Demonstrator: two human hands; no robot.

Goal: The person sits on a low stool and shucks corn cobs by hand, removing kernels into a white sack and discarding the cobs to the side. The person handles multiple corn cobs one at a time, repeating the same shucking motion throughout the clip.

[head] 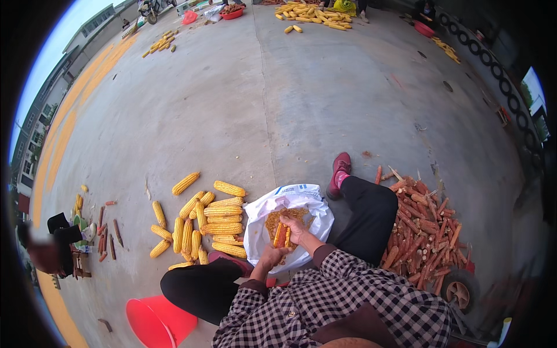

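Note:
Between my knees stands a white woven sack [256, 222], its mouth spread wide, with loose yellow corn kernels [273, 218] inside. Over that mouth I hold a partly shelled corn cob [282, 235], its reddish core bare along the middle and kernels left at the sides. My left hand [274, 255] grips its lower end. My right hand [295, 229] is closed around the upper part, fingers partly hidden. Left of the sack lie several unshelled yellow corn ears [224, 219] on the concrete.
A heap of bare reddish cobs [422, 230] lies by my right leg, near a small wheel [458, 290]. A red bucket [161, 322] is at lower left. One person [52, 248] sits at far left. More corn ears [313, 15] lie at the back, and tyres [496, 69] line the right side.

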